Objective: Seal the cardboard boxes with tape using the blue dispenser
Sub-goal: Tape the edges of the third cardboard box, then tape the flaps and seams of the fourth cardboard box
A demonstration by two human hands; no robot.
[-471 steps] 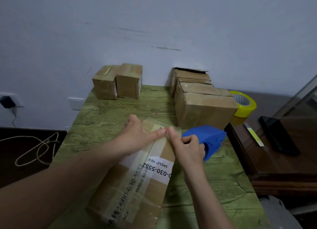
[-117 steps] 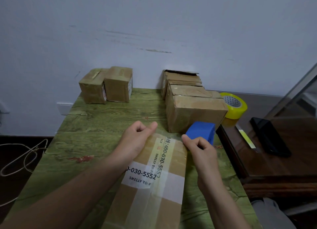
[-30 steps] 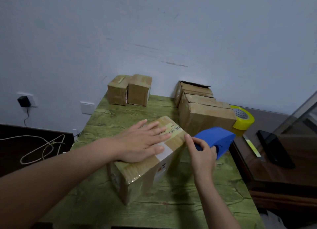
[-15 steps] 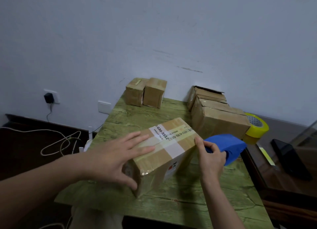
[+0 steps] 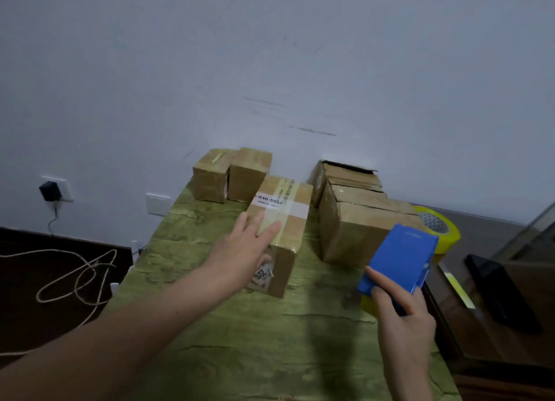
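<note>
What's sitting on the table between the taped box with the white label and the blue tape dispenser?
In the head view, only bare green wood-grain tabletop lies between the labelled cardboard box and the blue plastic tape dispenser; the plain brown boxes stand farther back.

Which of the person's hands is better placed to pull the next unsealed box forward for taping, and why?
Probably the left hand: it is open, only resting on the taped box. The right hand is closed around the blue dispenser, though it is nearer the stacked boxes.

Perhaps six cardboard boxes (image 5: pixel 279 220), one blue dispenser (image 5: pixel 399 262), one tape roll (image 5: pixel 441 229)
</note>
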